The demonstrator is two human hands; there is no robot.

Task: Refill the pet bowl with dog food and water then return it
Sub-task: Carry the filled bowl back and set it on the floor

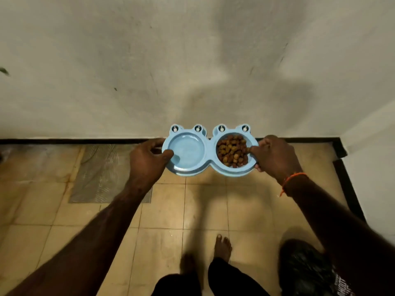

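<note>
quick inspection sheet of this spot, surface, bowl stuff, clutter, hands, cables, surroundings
surface: tan tiled floor, worn and stained
job's things: blue double pet bowl held above the floor; dog food fills its right dish; left dish looks clear, water cannot be told
clutter: grey mat on the floor at left; dark bag at lower right
grippers: left hand grips the bowl's left rim; right hand grips its right rim
cables: nothing seen
surroundings: plain scuffed wall with dark skirting; bare feet below

Light blue bowl (210, 150); brown kibble (233, 151); orange wrist thread (291, 180); tan tiled floor (205, 208); grey ribbed mat (100, 171); off-white wall (192, 60).
</note>
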